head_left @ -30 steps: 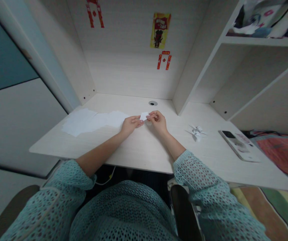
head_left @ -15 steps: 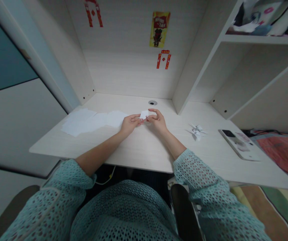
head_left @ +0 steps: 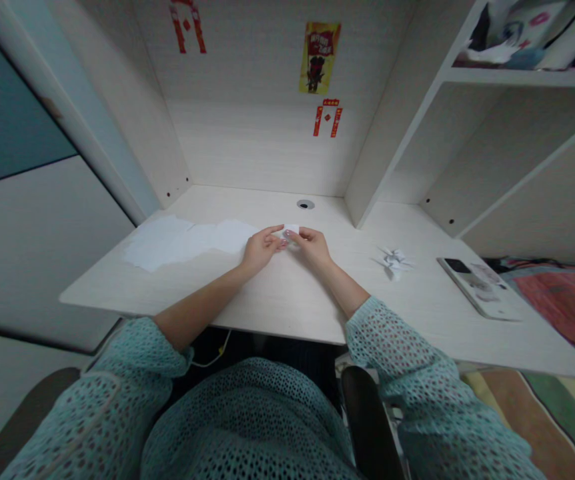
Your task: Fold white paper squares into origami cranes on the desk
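My left hand (head_left: 259, 247) and my right hand (head_left: 311, 245) meet over the middle of the pale wooden desk (head_left: 287, 300). Both pinch a small folded piece of white paper (head_left: 290, 231) between their fingertips, low over the desk top. Most of the paper is hidden by my fingers. Just left of my left hand lie several loose white sheets (head_left: 182, 240), flat on the desk.
A folded white paper figure (head_left: 393, 260) sits on the desk to the right. Further right lies a phone (head_left: 477, 287). A cable hole (head_left: 305, 204) is in the desk behind my hands. Shelf uprights rise on both sides. A dark chair arm (head_left: 367, 420) is near my lap.
The small paper showed more above my fingers earlier; now it is lower and mostly covered as both hands have closed in on it.
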Motion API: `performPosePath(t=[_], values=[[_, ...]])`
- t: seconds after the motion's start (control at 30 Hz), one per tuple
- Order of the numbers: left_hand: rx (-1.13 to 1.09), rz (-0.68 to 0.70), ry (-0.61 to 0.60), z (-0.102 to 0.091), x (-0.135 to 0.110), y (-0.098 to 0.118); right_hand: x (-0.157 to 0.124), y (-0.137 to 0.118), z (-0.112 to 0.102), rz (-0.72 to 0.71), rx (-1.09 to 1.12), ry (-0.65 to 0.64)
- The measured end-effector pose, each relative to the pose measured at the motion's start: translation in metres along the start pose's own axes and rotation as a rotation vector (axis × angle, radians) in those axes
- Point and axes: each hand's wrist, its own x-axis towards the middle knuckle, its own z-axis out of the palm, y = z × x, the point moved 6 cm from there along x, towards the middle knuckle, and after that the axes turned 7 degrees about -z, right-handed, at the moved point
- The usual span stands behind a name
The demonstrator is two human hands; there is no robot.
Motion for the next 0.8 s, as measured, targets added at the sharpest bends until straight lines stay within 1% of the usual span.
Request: performPosePath(t=[0.1,0.2,0.27,0.4,0.53,0.63,0.7,0.8], values=[[0.155,0.057,0.012,0.0,-0.004,0.008,-0.002,0.0,-0.003,-0.009,-0.086,0.05],[0.325,0.088,0.026,0.0,-0.005,0.012,-0.005,-0.005,-0.005,-0.049,-0.162,0.115],[0.385,0.1,0.025,0.0,-0.004,0.013,-0.006,-0.009,-0.006,-0.065,-0.19,0.145],[0.366,0.08,0.016,0.0,-0.003,0.009,-0.005,-0.011,-0.004,-0.104,-0.239,0.148],[0.362,0.068,0.023,-0.002,-0.002,0.006,-0.003,-0.012,0.0,-0.175,-0.261,0.06],[0.374,0.08,0.032,-0.003,-0.004,0.007,-0.003,-0.012,0.002,-0.171,-0.233,0.017],[0.417,0.097,0.025,-0.002,-0.005,0.01,-0.004,-0.014,0.001,-0.171,-0.235,0.033],[0.505,0.118,-0.014,0.003,-0.008,0.015,-0.005,-0.016,-0.002,-0.157,-0.25,0.09]])
